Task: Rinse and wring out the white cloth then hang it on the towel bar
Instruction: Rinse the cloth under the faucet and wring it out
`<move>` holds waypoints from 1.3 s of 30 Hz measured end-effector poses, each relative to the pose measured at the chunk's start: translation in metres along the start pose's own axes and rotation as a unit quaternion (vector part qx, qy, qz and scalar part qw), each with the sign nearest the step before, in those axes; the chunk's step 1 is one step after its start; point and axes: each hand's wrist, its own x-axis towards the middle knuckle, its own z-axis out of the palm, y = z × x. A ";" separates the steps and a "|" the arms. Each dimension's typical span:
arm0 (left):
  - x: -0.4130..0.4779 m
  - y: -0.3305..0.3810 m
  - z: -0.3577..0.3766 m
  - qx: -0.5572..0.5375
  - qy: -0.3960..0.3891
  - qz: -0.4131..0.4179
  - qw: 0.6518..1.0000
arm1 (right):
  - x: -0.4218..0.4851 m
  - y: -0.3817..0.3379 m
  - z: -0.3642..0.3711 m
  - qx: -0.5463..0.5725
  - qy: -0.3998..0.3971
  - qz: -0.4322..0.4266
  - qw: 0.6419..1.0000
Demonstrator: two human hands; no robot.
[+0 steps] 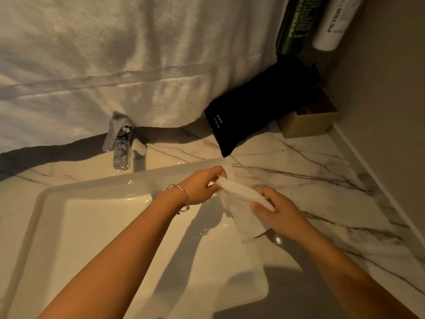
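Note:
A small white cloth [241, 199] is stretched between both my hands over the right rim of the white sink [92, 187]. My left hand [202, 187], with a silver bangle on its wrist, pinches the cloth's far end. My right hand [278, 210] grips the near end, and a loose flap hangs down below it toward the basin. The upper part of the cloth looks bunched into a roll. No water runs from the chrome faucet [119, 143] at the back of the sink. The towel bar itself is hidden.
A large white towel [128, 65] hangs across the wall behind the faucet. On the marble counter [310, 180] at the right lie a black pouch [253, 109] and a small tan box [308, 123]. Two bottles [322, 19] stand in the corner beside the right wall.

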 end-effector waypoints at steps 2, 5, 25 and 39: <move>-0.027 -0.004 -0.015 -0.018 0.013 -0.019 1.000 | 0.005 -0.021 0.001 0.021 -0.042 -0.018 0.999; -0.067 -0.007 -0.037 -0.054 0.024 -0.041 0.997 | 0.014 -0.051 0.004 0.054 -0.080 -0.043 0.994; -0.202 -0.034 -0.065 -0.483 0.199 -0.213 0.826 | 0.003 -0.119 0.078 0.369 -0.328 0.102 0.864; -0.180 -0.023 -0.063 -0.422 0.192 -0.163 0.871 | 0.002 -0.120 0.043 0.285 -0.315 -0.034 0.905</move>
